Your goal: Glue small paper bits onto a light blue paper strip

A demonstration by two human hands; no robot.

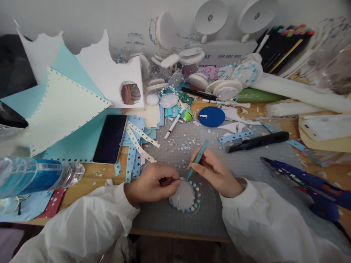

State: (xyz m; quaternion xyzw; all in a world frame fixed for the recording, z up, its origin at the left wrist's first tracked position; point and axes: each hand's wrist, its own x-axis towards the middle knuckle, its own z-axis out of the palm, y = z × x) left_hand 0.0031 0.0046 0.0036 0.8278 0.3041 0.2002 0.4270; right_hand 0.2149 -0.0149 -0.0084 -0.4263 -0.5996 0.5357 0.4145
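Beneath the white disc, at its near part: gray cutting mat. Left of disc: person's left hand, fingertips pressed together; contents indiscernible. Right: right hand pinching teal tweezers, tips at disc's upper rim. Around disc: tiny blue-and-white flowers.

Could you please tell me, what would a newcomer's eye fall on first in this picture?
Probably the two hands at centre front: the right hand holds green tweezers pointing down to the far rim of a white disc, and the left hand is at its left side. Next might come the big pale sheets at upper left, and the dark blue oval beyond the right hand.
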